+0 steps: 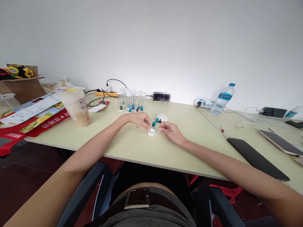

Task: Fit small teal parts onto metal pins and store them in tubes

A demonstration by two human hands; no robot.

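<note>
My left hand [140,119] rests on the pale green table [130,146], fingers curled, fingertips touching a small white cap [151,132] lying on the table. My right hand [171,130] sits just right of the cap, fingers pinched together; what they hold is too small to make out. Small blue and black parts [156,120] and more white caps [162,118] lie just beyond the hands. Behind them stand several clear vials [131,101] with white caps and blue parts inside.
A tall drink cup [74,106] stands at left beside red and blue printed sheets [29,117]. A cardboard box [20,80] is far left. A water bottle [223,98], power strips [204,102], phones [282,142] and a black tablet [256,158] lie at right.
</note>
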